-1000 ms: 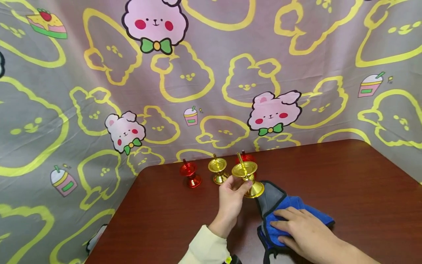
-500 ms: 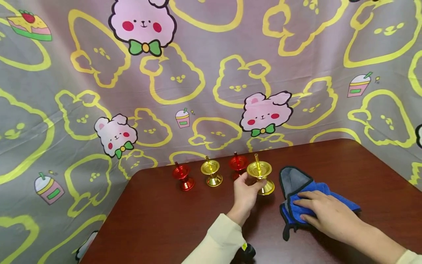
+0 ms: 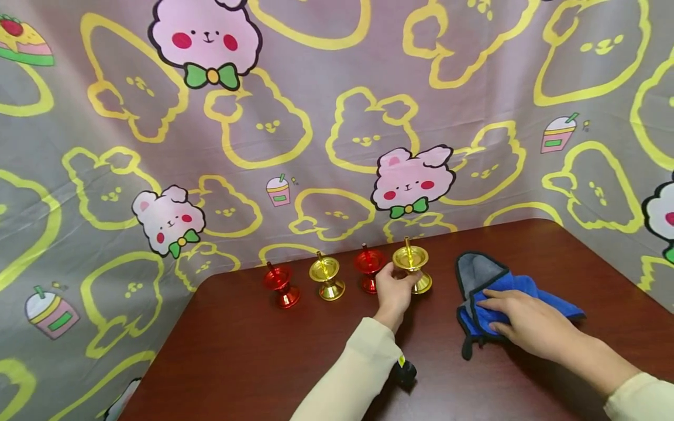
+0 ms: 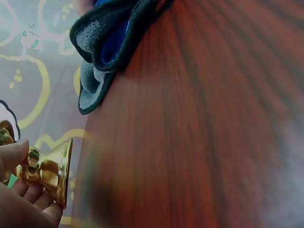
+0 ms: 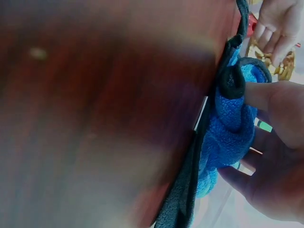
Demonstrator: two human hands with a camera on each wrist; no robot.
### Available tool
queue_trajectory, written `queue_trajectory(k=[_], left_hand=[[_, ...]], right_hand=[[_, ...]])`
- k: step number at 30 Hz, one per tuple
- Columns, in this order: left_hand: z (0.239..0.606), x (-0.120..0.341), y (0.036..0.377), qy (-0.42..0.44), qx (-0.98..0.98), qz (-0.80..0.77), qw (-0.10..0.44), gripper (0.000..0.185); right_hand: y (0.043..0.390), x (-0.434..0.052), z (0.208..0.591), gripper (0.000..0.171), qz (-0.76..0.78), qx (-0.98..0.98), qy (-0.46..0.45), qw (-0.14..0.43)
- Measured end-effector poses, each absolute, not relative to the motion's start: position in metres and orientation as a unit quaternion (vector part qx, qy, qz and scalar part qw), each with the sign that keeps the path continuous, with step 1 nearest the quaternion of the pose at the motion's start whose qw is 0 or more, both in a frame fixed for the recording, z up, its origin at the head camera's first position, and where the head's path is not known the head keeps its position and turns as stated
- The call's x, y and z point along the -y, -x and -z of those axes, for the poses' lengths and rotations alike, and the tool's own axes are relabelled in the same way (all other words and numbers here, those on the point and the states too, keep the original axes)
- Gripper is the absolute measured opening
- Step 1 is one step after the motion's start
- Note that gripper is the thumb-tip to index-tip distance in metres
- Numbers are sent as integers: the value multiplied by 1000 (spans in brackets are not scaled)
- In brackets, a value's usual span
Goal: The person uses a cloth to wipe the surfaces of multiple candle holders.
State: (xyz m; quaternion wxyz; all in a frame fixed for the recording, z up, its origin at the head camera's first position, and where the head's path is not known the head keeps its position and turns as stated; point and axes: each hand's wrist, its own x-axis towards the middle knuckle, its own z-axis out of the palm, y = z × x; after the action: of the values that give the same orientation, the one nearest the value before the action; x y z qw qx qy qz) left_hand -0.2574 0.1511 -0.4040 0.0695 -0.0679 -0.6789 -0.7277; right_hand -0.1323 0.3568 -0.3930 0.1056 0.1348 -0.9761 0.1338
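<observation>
Left hand (image 3: 394, 288), seen from the head camera: fingers curled round the stem of the gold candle holder (image 3: 412, 266), standing upright at the right end of a far row on the brown table (image 3: 295, 356), just right of a red holder (image 3: 368, 268), with another gold holder (image 3: 326, 276) and a second red holder (image 3: 281, 284) further left. Right hand (image 3: 518, 318): flat, fingers nearly straight, pressing on the blue cloth (image 3: 526, 289) to the right, holding nothing. Risk here, as a judgement: red neighbour very close, easily knocked by knuckles or base on any sideways move. From the left wrist camera: fingers (image 4: 33, 194) wrapped about the narrow waist of the gold candle holder (image 4: 47, 172), cloth (image 4: 102, 47) well apart; smooth shiny metal, likely to slip or tip if let go unevenly. From the right wrist camera: fingers (image 5: 268, 97) laid over bunched cloth (image 5: 230, 137), left hand (image 5: 280, 21) beyond; loose cloth on polished wood, apt to slide under pressure.
</observation>
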Motion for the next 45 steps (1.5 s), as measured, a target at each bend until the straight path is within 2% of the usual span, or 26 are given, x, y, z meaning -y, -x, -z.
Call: queue_trajectory(k=[10,25,34,39,42,45], left_hand=[[410,-161,261,46,700,707,89,28],[412,-152,269,12,751,647,127,36],[410,-140,260,7,736,673,73,56],[405,-123,245,44,751,659,21,65],[399,-107,229,94,766,636,-32,62],[392,-85,211,164,774,608,-63,50]], right_hand=[[135,-350,390,42,-128,977,-135,107],[137,-338,392,43,-150,974,-139,98],[144,-337,394,43,-158,972,-146,99],[150,-343,398,46,-185,969,-136,94],[149,-352,401,48,-226,962,-123,90],[145,-364,401,50,-269,953,-105,87]])
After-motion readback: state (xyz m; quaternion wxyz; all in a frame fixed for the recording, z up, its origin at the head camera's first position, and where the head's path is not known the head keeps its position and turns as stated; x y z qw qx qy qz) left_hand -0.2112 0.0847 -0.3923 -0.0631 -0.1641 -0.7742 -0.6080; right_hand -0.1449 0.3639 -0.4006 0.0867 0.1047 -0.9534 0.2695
